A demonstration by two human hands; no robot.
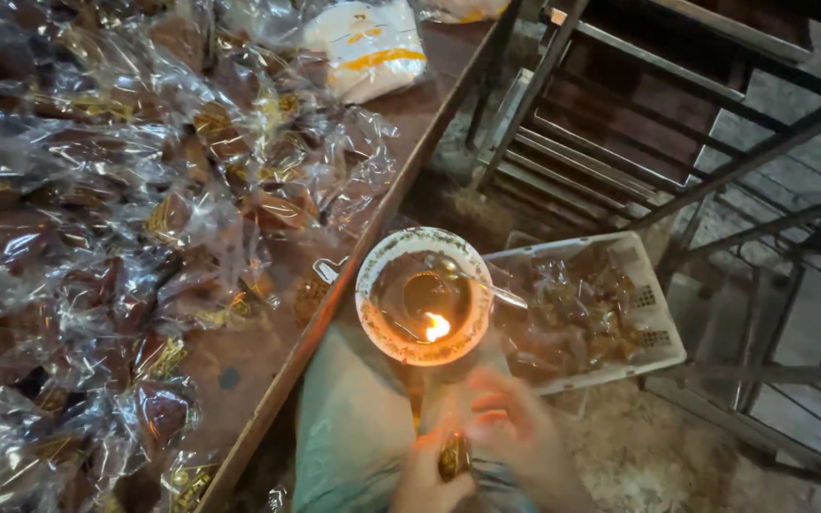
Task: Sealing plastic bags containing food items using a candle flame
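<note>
Wrapped sweets cover the table (401,123). Both hands, left hand (429,475) and right hand (515,423), pinch one wrapped sweet (454,456) just below the bowl (372,313) with the flame (436,327). Best to keep fingers away from fire.

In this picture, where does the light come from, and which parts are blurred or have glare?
Head view: the small flame in the round bowl glows bright orange and lights both hands from above; the right hand is smeared by motion blur, the left hand less so; the clear wrappers on the table show white glare; the metal rack is dim.
</note>
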